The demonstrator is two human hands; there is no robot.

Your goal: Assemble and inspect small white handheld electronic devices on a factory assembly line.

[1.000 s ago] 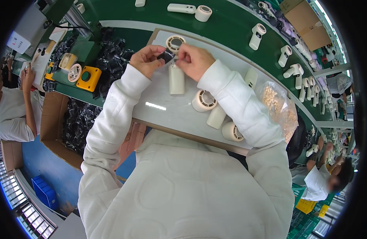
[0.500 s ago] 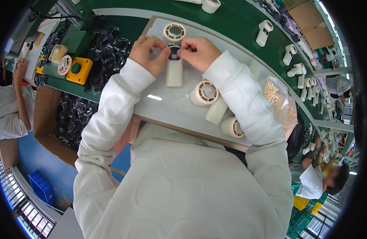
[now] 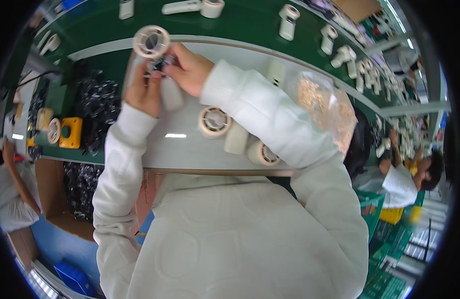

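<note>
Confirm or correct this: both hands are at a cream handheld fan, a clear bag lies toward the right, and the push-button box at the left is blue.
Not blue: the head view shows the push-button box at the left is yellow. The left hand and right hand are at the handheld fan, and the clear bag lies toward the right.

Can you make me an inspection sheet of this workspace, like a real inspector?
Surface: white board, with a patch of glare.
Things in hand: cream fan, with something dark at its neck, blurred.
Clutter: other cream fans, a clear bag of tan bits, a heap of dark pieces.
Hands: left hand and right hand have fingers closed at the fan's neck.
Cables: one dark cable, far left.
Surroundings: green strip bearing more fans, cardboard box, people on both sides.
</note>
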